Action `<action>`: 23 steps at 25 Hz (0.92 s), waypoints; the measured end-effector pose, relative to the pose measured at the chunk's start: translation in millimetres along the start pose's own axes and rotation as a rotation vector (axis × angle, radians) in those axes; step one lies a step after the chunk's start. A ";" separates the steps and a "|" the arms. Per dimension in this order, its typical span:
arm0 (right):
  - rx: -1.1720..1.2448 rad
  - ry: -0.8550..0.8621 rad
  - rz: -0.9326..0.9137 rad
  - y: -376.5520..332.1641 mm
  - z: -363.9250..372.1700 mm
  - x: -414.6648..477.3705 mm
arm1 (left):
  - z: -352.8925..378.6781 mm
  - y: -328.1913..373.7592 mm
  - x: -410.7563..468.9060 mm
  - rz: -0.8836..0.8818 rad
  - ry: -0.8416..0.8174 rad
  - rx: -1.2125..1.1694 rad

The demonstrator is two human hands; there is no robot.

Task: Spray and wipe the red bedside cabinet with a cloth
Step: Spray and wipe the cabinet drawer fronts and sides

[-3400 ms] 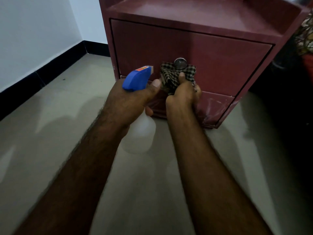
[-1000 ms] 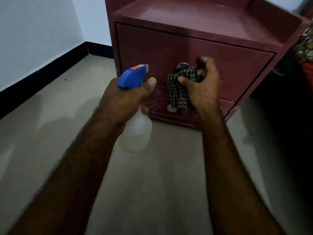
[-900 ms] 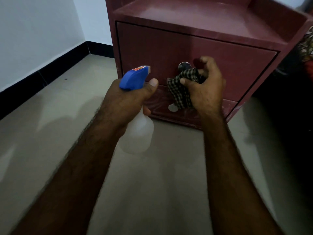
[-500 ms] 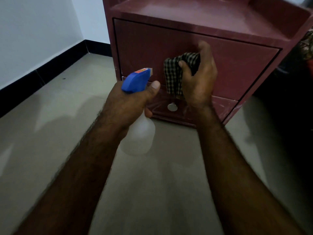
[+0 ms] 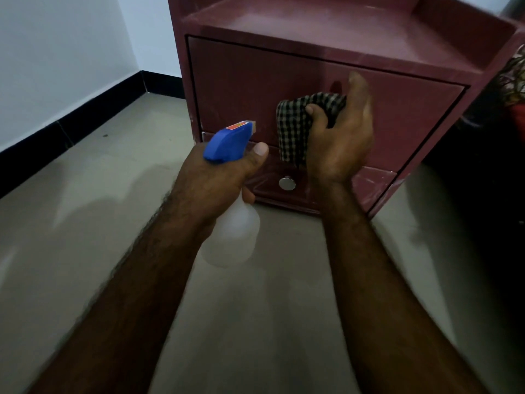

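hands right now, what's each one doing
Left hand: closed around the spray bottle.
Right hand: closed on the checked cloth, pressing it against the cabinet front.

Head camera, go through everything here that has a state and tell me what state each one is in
Left hand: closed around the spray bottle.
Spray bottle: held upright, nozzle towards the cabinet.
Right hand: gripping the cloth.
Checked cloth: bunched, pressed on the upper drawer front.
Upper drawer: shut, knob hidden.
Lower drawer: shut, round knob showing.
Cabinet top: bare, dusty-looking.
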State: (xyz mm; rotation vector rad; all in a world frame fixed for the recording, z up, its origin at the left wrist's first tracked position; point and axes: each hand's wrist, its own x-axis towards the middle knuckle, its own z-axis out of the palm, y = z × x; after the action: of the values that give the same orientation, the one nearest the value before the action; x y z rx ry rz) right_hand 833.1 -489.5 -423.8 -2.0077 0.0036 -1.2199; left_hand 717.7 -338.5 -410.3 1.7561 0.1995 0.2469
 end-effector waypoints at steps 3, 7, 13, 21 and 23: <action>0.027 -0.013 -0.004 -4.6 4.5 -6.4 | 2.4 0.8 -0.9 0.003 -0.016 0.000; 0.031 -0.049 -0.106 -1.5 7.4 -22.8 | 0.5 0.5 -0.9 -0.003 -0.009 0.007; -0.147 -0.120 -0.131 6.5 13.2 -18.6 | -2.5 -2.1 2.4 0.002 0.009 0.011; 0.172 -0.115 0.059 6.7 15.0 -16.1 | -4.0 -12.5 9.7 -0.025 0.017 -0.003; 0.239 -0.070 0.118 2.7 16.0 -14.0 | -3.4 -16.4 11.8 -0.029 0.012 0.001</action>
State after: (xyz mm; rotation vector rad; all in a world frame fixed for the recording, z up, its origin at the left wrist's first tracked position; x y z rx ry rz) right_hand 838.6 -476.4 -439.8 -1.8144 -0.0543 -1.0243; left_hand 728.1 -328.9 -425.0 1.7514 0.2334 0.2361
